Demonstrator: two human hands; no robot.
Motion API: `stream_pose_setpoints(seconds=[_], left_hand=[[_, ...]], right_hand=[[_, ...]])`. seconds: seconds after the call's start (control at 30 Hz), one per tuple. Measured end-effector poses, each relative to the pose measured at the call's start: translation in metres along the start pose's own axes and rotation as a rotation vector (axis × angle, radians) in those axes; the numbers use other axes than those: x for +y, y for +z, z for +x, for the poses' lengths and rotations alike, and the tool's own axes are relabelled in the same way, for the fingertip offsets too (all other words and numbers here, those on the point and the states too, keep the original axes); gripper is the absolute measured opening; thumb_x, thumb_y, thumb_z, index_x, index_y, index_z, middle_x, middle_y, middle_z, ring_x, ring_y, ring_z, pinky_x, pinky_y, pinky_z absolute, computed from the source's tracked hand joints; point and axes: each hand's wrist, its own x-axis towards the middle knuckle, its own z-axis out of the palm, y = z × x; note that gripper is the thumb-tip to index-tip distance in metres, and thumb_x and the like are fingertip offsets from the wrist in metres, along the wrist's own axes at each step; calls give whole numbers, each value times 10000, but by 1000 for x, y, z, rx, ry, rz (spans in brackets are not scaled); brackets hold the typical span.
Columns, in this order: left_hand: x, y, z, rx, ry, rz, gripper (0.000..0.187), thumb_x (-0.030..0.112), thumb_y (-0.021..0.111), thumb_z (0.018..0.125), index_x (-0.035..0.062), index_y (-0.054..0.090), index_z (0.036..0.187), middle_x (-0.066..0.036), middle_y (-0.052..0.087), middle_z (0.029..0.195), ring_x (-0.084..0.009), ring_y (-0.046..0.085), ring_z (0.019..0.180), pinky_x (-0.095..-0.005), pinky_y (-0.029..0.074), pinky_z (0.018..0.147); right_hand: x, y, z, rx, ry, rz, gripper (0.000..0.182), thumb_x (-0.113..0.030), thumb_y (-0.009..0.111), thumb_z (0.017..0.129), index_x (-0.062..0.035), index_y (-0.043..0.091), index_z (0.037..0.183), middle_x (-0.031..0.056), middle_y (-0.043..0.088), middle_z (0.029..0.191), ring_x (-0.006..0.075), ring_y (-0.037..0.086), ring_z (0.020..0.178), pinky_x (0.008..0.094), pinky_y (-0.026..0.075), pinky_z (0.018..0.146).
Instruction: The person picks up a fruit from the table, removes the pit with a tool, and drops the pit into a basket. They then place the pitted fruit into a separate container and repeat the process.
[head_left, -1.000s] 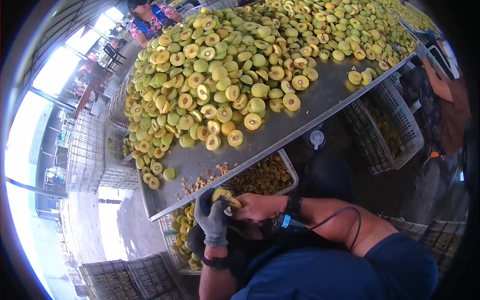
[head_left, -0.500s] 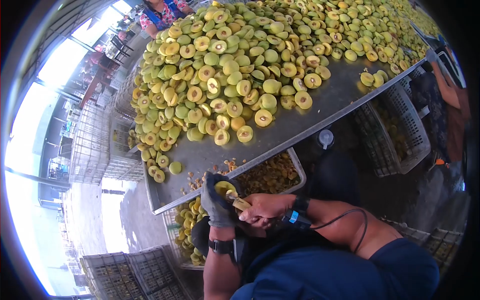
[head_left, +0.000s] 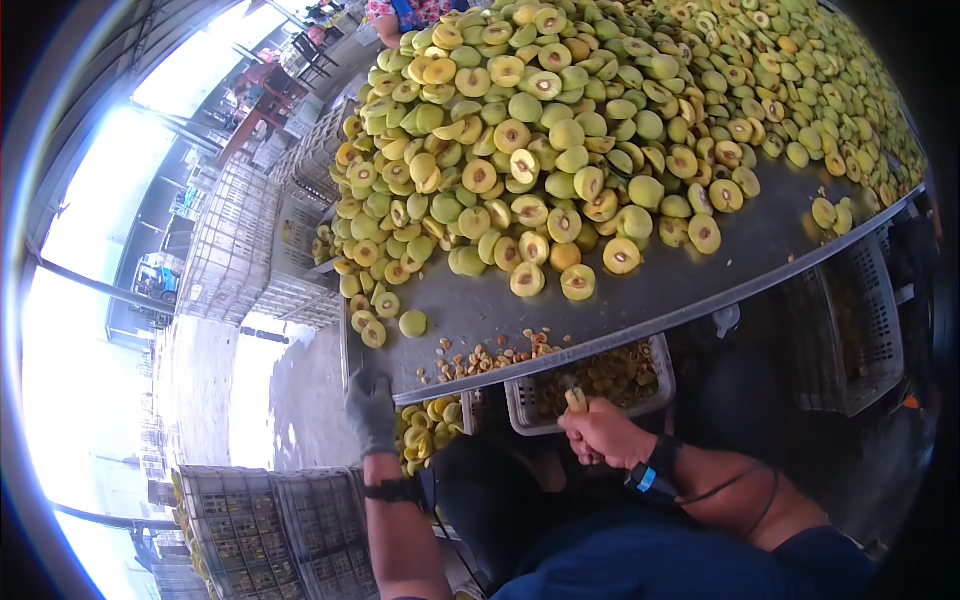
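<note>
My left hand (head_left: 371,412), in a grey glove, is at the near left corner of the metal table (head_left: 480,345). Its fingers look slightly apart and no fruit shows in them, though part of the hand is turned away. My right hand (head_left: 608,434), bare, is closed around the wooden handle of a small tool (head_left: 576,400), its tip too blurred to make out. That hand is over a grey crate (head_left: 518,412) of brownish fruit scraps. Loose pits (head_left: 490,358) lie along the table edge. Beyond them rises a big heap of halved yellow-green plums (head_left: 530,160).
Below the table's left end stands a crate of fruit halves (head_left: 428,425). Stacked crates (head_left: 270,520) are at lower left, with more white crates (head_left: 235,230) behind. Another crate (head_left: 880,320) is at right. Across the heap is a person in a floral top (head_left: 425,12).
My hands have separated: the left moved left to the table corner, and the fruit half it held is out of sight. The right moved right with the tool. The view shifted too.
</note>
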Motion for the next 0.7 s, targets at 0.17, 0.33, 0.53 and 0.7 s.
stream_pose_setpoints(seconds=[0.17,0.33,0.53,0.7], left_hand=[[63,82,70,-161,300,336,490,275,782,828,18,698,1237,-214,711,1157,-347,679,1123,-397,527,969],[78,87,75,-600,-129,-367,516,288,677,920,-9,631,1339,-209,720,1130,-324,733,1002,-386,596,825],[166,21,-35,-788,-136,-1053,539,284,530,1007,-78,539,1405,-201,713,1153,-302,745,931,-362,615,746],[195,11,-105,-666,131,-795,493,230,495,1019,-83,556,1395,-195,672,1283,-267,681,1114,-366,549,977]], right_hand=[[3,10,13,-70,-1,-125,182,-131,600,1000,-66,500,863,25,493,628,127,492,473,311,377,407],[-21,21,8,-153,-88,-236,144,-130,610,1004,-61,504,934,25,513,626,131,501,446,305,390,410],[-38,39,1,-243,-276,-264,105,-121,617,999,-61,532,1014,0,505,675,102,490,470,295,391,422],[-41,51,-18,-217,-431,-353,76,-93,619,974,-42,582,1016,-11,525,736,88,497,568,297,418,508]])
